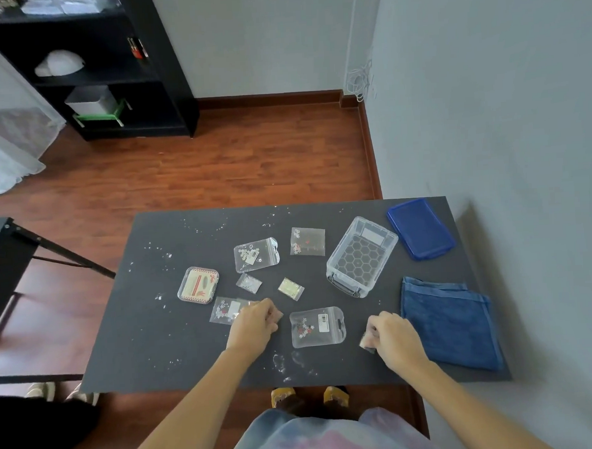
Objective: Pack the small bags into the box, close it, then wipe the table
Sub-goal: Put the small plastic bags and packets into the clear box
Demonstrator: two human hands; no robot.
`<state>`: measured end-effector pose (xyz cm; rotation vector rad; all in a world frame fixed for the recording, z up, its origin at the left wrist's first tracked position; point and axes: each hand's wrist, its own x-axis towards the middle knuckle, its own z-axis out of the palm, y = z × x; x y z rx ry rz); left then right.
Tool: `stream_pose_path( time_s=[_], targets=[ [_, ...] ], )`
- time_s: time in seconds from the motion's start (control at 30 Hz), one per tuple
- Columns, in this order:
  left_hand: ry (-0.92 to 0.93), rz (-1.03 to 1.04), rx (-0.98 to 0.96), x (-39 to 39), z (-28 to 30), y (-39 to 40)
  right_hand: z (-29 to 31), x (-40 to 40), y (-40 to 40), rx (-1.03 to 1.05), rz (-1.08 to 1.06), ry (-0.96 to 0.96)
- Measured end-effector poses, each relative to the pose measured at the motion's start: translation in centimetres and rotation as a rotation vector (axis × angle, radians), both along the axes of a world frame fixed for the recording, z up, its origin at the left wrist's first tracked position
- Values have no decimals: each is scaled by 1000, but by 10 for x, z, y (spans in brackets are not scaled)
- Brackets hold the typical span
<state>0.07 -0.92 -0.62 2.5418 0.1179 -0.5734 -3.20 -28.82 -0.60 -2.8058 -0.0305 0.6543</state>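
Several small clear bags lie on the dark table [163,334]: one zip bag [256,255], one at the back [307,241], a tiny one [248,283], a yellowish one [290,288], a front one [318,327] and one [224,309] partly under my left hand. A flat printed packet [198,285] lies at the left. The clear box [361,257] stands open and holds nothing; its blue lid [420,228] lies behind it. My left hand [255,324] rests curled on the table. My right hand [395,339] is closed around a small pale item, mostly hidden.
A folded blue cloth [450,322] lies at the table's right front. White specks are scattered over the table top. A wall runs along the right side. A black shelf unit [108,62] stands far left, and a second dark table [1,253] is at the left.
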Motion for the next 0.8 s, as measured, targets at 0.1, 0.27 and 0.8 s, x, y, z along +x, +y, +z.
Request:
stream_pose_path(
  time_s=[0.1,0.27,0.8],
  targets=[
    [-49,53,-85,-3,9,-4,7,-1,-11,171,-157,-89],
    [-214,122,-343,22,38,-34,46,25,-31,400,-375,-338],
    [-245,101,-200,78,36,-134,54,98,-19,456,-499,-391]
  ],
)
